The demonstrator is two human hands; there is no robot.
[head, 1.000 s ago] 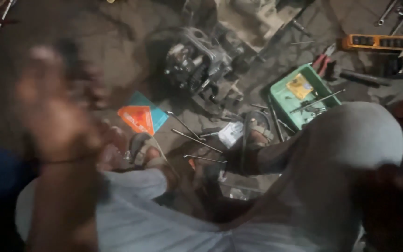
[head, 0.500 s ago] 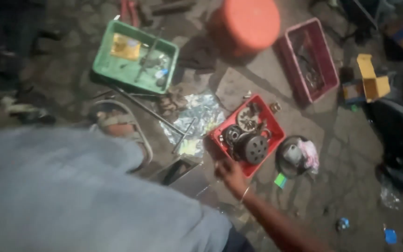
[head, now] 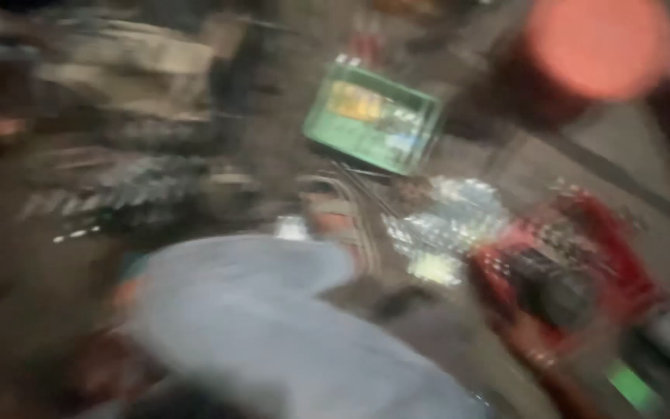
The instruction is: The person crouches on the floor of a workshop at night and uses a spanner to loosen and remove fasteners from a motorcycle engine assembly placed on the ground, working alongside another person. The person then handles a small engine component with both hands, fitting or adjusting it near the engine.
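Blurring hides hands, fingers' state untellable; red tray [head: 568, 271] near right edge, green tray [head: 371, 118] well apart.

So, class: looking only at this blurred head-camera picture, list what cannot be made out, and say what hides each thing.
- Red tray, head view: motion blur smears the dark parts inside; their kind cannot be told.
- Green tray: contents are blurred into yellow and pale patches.
- Hands: neither can be made out, so no grip can be judged.
- Orange round thing: cut by the top edge and blurred.
- Pale blue cloth: hides the floor beneath.
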